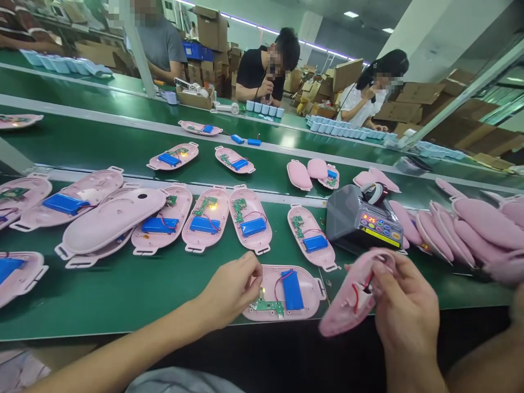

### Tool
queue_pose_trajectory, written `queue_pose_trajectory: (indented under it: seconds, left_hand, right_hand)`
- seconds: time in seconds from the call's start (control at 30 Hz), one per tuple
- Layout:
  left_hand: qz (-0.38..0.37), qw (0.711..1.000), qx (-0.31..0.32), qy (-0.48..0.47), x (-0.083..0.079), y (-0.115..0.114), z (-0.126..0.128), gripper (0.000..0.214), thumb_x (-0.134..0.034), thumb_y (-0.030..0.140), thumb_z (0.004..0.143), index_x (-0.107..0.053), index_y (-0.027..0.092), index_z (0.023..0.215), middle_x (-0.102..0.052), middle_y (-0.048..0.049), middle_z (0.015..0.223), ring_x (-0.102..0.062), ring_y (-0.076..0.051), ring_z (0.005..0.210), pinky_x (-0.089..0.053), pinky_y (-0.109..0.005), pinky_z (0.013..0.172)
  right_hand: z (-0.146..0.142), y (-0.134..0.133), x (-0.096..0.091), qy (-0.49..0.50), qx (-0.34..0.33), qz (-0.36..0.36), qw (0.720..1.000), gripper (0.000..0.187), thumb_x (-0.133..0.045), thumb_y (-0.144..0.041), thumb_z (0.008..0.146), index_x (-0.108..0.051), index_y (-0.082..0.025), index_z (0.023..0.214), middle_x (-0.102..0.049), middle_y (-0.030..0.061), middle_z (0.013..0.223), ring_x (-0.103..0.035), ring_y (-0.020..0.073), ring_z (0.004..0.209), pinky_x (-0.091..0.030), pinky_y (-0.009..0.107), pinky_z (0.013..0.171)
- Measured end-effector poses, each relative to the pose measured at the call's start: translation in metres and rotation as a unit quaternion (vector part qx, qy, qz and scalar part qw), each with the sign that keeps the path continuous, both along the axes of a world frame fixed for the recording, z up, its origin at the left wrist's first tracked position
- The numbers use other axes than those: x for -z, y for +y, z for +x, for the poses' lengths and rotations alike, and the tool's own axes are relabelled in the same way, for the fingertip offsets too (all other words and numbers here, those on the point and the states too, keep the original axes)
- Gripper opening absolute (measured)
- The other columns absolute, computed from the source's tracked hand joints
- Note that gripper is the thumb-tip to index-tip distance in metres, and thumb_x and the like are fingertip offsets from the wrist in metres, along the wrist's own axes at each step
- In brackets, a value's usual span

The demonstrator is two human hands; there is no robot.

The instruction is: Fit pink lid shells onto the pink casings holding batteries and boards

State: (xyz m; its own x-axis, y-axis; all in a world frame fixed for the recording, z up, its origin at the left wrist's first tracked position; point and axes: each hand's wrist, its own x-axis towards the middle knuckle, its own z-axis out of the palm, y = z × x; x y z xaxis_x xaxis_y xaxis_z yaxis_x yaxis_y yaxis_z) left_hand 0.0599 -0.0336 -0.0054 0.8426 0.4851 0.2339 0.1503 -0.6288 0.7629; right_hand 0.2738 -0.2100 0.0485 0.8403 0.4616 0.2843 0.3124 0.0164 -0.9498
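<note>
My left hand is pinched closed at the upper left edge of a pink shell half lying near the front edge of the table. Whatever is between those fingertips, if anything, is hidden. Inside that shell are a blue battery pack, red wires and a green circuit board with a small lit spot. To the right, my right hand grips a pink shell cover off the table, tilted, its inner side showing a red wire. The cover is slightly blurred.
A grey tape dispenser with a lit display stands behind my right hand. Pink shells with batteries line the green table, and pink covers pile up at right. Another person's arm is at lower right. Several people sit across the table.
</note>
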Motion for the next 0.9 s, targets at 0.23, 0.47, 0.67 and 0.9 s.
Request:
queue_pose_trajectory:
  seconds: [0.23,0.47,0.67,0.9]
  left_hand:
    - [0.014,0.996,-0.036,-0.078,-0.003,-0.008,0.000,0.012,-0.042,0.014,0.089,-0.050,0.021,0.084,-0.053,0.0035,0.066,-0.046,-0.011,0.055,-0.036,-0.024,0.055]
    - [0.082,0.967,-0.159,-0.183,0.010,-0.008,0.006,0.010,-0.057,0.015,0.090,-0.065,0.020,0.087,-0.051,-0.0052,0.095,-0.058,-0.016,0.087,-0.051,-0.027,0.073]
    - [-0.372,0.900,-0.085,-0.213,-0.001,0.006,0.009,0.027,-0.065,0.019,0.083,-0.052,0.021,0.106,-0.062,-0.0055,0.107,-0.063,-0.010,0.067,-0.052,-0.021,0.056]
    - [-0.467,0.877,-0.038,-0.106,-0.013,0.019,0.010,0.039,-0.068,0.018,0.078,-0.061,0.012,0.115,-0.069,-0.0041,0.075,-0.068,-0.017,0.067,-0.054,-0.026,0.062]
  right_hand:
    - [-0.015,0.085,-0.026,-0.322,-0.373,-0.303,0.816,0.037,-0.037,-0.021,0.096,-0.069,-0.025,0.113,-0.068,0.0006,0.110,-0.065,0.0165,0.099,-0.050,0.028,0.087]
    - [-0.038,0.122,-0.010,-0.341,-0.412,-0.273,0.800,0.036,-0.035,-0.020,0.097,-0.067,-0.024,0.115,-0.068,0.0001,0.110,-0.064,0.0153,0.096,-0.046,0.026,0.081]
    - [-0.041,0.125,-0.013,-0.345,-0.398,-0.262,0.809,0.034,-0.038,-0.019,0.093,-0.060,-0.021,0.119,-0.066,-0.0007,0.084,-0.059,0.0137,0.068,-0.035,0.025,0.062]
    - [-0.039,0.125,-0.008,-0.315,-0.364,-0.272,0.833,0.017,-0.055,-0.031,0.092,-0.063,-0.026,0.106,-0.068,-0.0057,0.097,-0.063,0.0135,0.085,-0.040,0.026,0.072]
